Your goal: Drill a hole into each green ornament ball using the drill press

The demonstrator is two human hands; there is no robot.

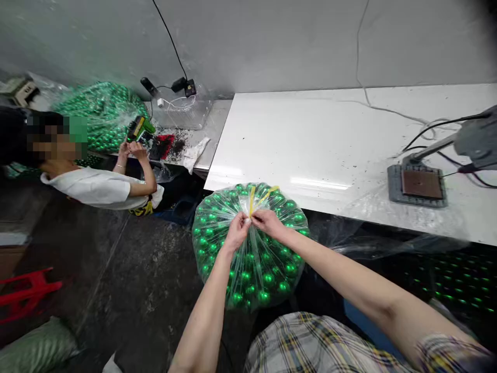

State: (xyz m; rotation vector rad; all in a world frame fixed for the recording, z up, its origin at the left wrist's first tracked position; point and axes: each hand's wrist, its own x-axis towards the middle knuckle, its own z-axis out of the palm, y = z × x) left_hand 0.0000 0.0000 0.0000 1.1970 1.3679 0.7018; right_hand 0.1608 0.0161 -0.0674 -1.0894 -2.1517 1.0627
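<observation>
The left hand (237,231) and right hand (267,224) met atop a clear bag (254,269), each grip pinching its gathered neck beside the yellow strips (252,199). Packed with shiny green balls (267,278), this bag sat at the near edge of the white counter (291,134). More green balls showed beneath, at right. Farther off, to the left, a second clear bag (104,122) bulged with green balls near a co-worker (93,186), and a white cable (180,106) lay across a clear bin (184,122).
</observation>
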